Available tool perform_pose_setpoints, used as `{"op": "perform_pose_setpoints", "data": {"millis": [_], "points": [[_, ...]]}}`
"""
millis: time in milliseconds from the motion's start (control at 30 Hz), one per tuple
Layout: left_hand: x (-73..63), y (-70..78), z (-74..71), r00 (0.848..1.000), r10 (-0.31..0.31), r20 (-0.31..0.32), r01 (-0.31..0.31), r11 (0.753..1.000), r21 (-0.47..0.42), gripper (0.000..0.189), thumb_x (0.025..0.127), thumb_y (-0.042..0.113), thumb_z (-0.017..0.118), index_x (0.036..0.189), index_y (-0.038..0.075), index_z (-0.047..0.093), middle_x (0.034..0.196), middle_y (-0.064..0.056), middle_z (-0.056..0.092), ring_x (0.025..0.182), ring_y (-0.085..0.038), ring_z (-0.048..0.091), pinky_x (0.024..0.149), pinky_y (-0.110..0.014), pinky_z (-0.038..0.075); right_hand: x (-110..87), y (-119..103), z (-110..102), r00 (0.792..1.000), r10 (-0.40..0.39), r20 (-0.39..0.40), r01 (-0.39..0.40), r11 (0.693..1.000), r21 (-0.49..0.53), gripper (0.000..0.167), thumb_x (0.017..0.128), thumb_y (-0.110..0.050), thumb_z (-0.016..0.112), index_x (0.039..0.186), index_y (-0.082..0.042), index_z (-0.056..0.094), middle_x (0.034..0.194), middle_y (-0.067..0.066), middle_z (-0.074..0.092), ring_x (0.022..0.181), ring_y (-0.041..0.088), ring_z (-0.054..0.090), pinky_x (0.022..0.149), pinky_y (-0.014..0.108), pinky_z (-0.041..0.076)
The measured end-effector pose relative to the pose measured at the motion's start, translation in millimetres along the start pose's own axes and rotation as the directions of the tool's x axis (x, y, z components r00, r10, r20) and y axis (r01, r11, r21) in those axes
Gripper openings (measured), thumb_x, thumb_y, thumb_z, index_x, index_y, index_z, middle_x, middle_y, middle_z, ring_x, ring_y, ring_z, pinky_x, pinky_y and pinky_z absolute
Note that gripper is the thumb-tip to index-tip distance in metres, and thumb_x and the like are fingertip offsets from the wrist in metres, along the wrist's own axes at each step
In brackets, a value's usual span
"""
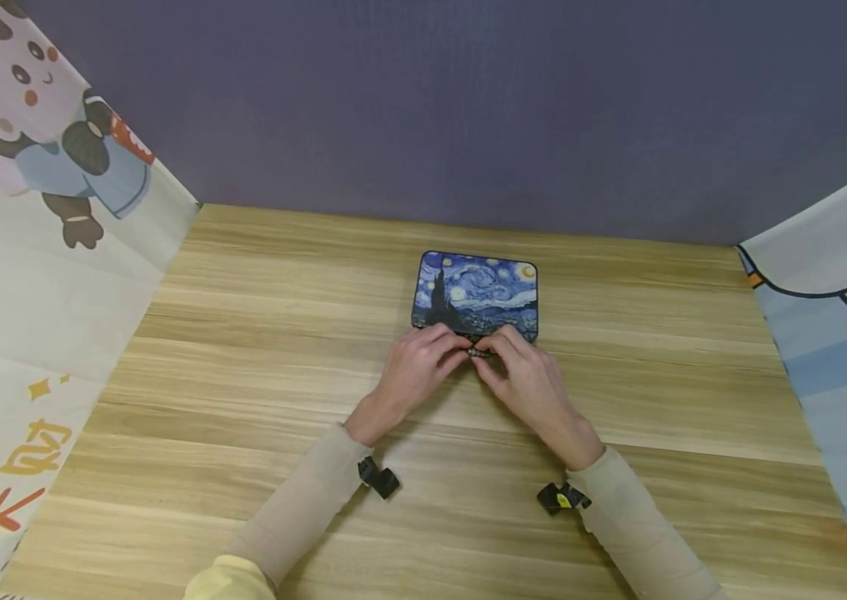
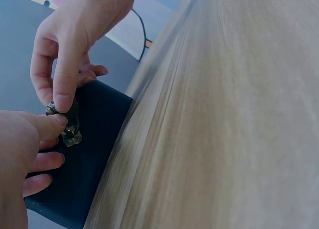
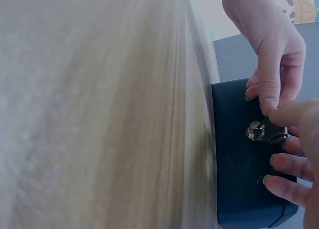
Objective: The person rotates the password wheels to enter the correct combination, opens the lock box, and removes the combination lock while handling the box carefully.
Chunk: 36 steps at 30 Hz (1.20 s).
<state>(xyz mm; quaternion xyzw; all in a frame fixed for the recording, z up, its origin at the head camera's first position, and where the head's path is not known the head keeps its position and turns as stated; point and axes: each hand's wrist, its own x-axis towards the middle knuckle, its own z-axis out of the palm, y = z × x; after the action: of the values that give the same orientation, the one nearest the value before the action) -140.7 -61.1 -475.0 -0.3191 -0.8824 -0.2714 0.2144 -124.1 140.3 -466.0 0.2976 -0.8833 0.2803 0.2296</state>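
Note:
A box with a blue swirling night-sky painting on its lid [image 1: 479, 287] stands at the back middle of the table. Its dark front wall [image 3: 237, 184] shows in both wrist views and carries a small metal clasp [image 3: 274, 132]. My left hand [image 1: 418, 367] pinches the clasp from the left with thumb and index finger. From the other side, my right hand [image 1: 530, 379] grips it too, thumb tip close to the left thumb. Several other right fingers rest near the box front in the right wrist view. The thumbs and fingertips partly hide the clasp. The lid lies down.
The wood-grain table [image 1: 281, 350] extends around the box on all sides. Behind it rises a plain dark blue wall [image 1: 468, 108]. Printed cloths hang at the left [image 1: 56, 275] and right [image 1: 836, 333] edges. Each sleeve bears a small black wrist device.

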Motion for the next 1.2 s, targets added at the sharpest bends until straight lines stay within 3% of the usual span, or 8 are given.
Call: {"op": "perform_pose_setpoints", "data": {"millis": [1200], "points": [[-0.8,-1.2,1.4,1.0,0.003,-0.001,-0.003,1.0,0.012,0.013,0.09,0.02,0.082,0.101,0.014,0.08,0.096,0.002,0.075,0.083,-0.011,0.07,0.073,-0.027,0.057,-2.3,1.7,0.8,1.0,0.011,0.012,-0.011,1.0,-0.005,0.02,0.087,-0.013,0.084,0.101,-0.005,0.072,0.096,0.006,0.066,0.063,0.019,0.062,0.049,0.029,0.05]]}}
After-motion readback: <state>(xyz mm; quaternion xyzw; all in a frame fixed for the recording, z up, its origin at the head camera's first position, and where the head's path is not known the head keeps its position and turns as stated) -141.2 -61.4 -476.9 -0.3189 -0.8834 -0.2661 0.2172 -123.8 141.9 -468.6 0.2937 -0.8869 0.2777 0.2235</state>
